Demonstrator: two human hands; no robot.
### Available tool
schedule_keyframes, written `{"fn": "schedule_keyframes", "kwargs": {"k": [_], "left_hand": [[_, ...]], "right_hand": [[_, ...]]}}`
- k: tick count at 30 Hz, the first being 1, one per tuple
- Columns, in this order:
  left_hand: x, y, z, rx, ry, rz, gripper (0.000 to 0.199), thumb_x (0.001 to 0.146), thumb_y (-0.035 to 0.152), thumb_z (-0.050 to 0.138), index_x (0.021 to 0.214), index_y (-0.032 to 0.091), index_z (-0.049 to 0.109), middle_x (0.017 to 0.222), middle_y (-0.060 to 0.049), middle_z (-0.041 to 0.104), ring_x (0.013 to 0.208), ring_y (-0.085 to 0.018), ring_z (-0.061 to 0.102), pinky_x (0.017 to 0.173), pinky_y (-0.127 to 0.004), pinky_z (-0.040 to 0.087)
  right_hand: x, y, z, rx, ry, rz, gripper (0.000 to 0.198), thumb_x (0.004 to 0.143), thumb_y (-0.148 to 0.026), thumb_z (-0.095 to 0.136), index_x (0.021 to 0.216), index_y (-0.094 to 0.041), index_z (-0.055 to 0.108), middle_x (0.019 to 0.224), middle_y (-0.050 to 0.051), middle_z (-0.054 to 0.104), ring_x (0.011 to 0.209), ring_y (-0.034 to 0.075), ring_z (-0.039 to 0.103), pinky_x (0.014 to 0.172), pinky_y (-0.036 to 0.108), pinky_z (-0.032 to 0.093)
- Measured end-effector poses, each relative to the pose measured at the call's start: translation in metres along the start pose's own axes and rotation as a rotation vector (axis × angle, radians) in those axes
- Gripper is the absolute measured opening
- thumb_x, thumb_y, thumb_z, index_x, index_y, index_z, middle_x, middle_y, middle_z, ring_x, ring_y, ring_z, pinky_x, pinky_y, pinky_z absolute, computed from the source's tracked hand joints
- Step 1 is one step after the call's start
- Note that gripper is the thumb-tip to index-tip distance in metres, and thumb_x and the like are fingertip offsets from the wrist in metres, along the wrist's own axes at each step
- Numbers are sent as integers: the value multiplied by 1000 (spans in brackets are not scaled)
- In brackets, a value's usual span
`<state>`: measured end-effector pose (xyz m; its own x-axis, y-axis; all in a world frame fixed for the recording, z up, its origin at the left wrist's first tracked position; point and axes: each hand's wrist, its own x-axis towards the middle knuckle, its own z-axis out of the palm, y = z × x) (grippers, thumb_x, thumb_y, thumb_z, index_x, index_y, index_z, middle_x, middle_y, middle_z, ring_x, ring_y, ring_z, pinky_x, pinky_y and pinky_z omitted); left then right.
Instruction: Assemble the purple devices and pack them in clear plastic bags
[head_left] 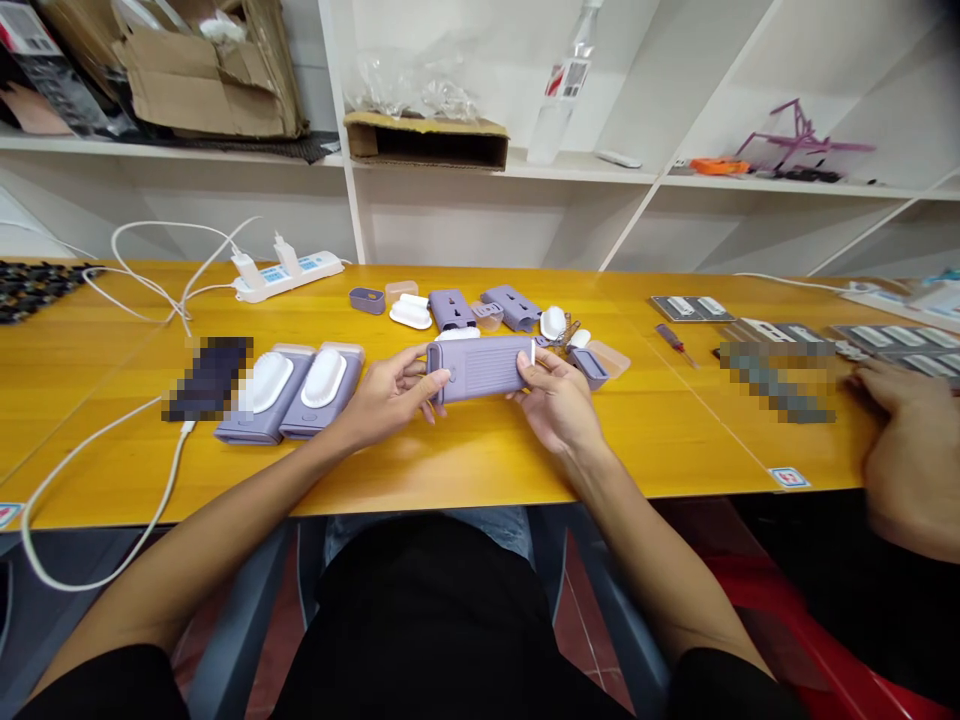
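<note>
A purple plastic casing [484, 368] with a ribbed face is held level above the table between both hands. My left hand [394, 395] grips its left end, thumb on the front near a small oval mark. Its right end is in my right hand [559, 395], with the thumb on the face beside a thin white edge. Behind it lie two purple casings with dark slots, one casing [450, 308] and another casing [511, 306], and a white oval piece [553, 322]. Left of my hands are two purple units [324, 390] topped with white oval pieces.
A dark blurred phone-like object [210, 378] lies at the left on a white cable. Behind it is a power strip [289, 275]. A screwdriver [675, 343] and grey trays [690, 308] are to the right, near another person's hand [911, 430]. Shelves hold a cardboard box [210, 80] and bottle [564, 90].
</note>
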<state>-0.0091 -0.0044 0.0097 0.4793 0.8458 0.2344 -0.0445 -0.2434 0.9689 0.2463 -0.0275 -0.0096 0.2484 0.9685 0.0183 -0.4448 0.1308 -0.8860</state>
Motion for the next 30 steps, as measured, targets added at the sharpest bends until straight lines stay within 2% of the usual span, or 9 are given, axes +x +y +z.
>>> {"fn": "schedule_keyframes", "kwargs": {"k": [3, 5, 8, 12, 15, 17, 21, 26, 30], "left_hand": [[0, -5, -5, 98, 36, 70, 81, 95, 46, 95, 164, 20, 61, 123, -12, 77, 79, -16, 80, 67, -29, 70], [0, -10, -7, 166, 40, 135, 87, 93, 40, 98, 169, 24, 59, 125, -11, 76, 84, -16, 78, 73, -29, 70], [1, -15, -8, 156, 32, 195, 82, 97, 37, 94, 171, 25, 59, 123, -10, 78, 85, -15, 77, 80, -30, 70], [1, -14, -6, 34, 43, 152, 80, 102, 38, 89, 174, 23, 57, 131, -14, 81, 86, -17, 82, 83, -34, 73], [0, -12, -3, 23, 81, 122, 75, 105, 41, 85, 172, 20, 60, 139, -19, 82, 87, -19, 85, 84, -36, 75], [-1, -12, -3, 66, 105, 164, 70, 106, 40, 83, 169, 18, 63, 138, -18, 83, 84, -19, 85, 84, -36, 75], [-2, -15, -3, 173, 128, 257, 67, 104, 32, 82, 167, 17, 64, 123, -13, 86, 78, -17, 85, 88, -34, 75], [-3, -12, -2, 171, 168, 165, 86, 95, 23, 85, 175, 25, 52, 135, -15, 82, 78, -15, 83, 79, -29, 73], [-2, -10, 0, 122, 211, 125, 95, 88, 19, 87, 174, 31, 49, 143, -14, 74, 84, -15, 82, 75, -26, 72]], "right_hand": [[3, 0, -4, 2, 17, 11, 57, 58, -47, 116, 99, -23, 84, 93, 1, 77, 74, 14, 61, 60, 27, 51], [4, 1, -5, -2, 16, 12, 56, 60, -47, 115, 100, -24, 84, 94, 1, 77, 76, 15, 61, 61, 27, 51], [3, 1, -5, -4, 16, 9, 55, 61, -47, 114, 102, -25, 83, 95, 1, 77, 77, 15, 62, 62, 28, 51], [2, 1, -3, 20, 32, 16, 59, 58, -47, 116, 101, -25, 82, 98, 1, 78, 79, 16, 64, 61, 28, 53], [2, 1, -2, 28, 30, 21, 60, 56, -47, 117, 99, -25, 81, 96, 1, 77, 78, 16, 64, 61, 28, 53], [2, 1, -2, 12, 19, 13, 58, 59, -47, 116, 100, -26, 80, 96, 0, 77, 78, 16, 64, 61, 29, 54], [1, 1, -3, -9, 8, -5, 57, 63, -48, 114, 102, -26, 79, 98, 1, 78, 78, 17, 65, 60, 30, 55], [-1, 0, -1, -29, -1, -31, 57, 64, -49, 114, 103, -24, 80, 96, 0, 77, 77, 16, 65, 62, 30, 57], [-4, 1, 2, -37, 12, -73, 59, 65, -49, 113, 108, -25, 80, 105, 2, 80, 81, 17, 68, 63, 30, 58]]}}
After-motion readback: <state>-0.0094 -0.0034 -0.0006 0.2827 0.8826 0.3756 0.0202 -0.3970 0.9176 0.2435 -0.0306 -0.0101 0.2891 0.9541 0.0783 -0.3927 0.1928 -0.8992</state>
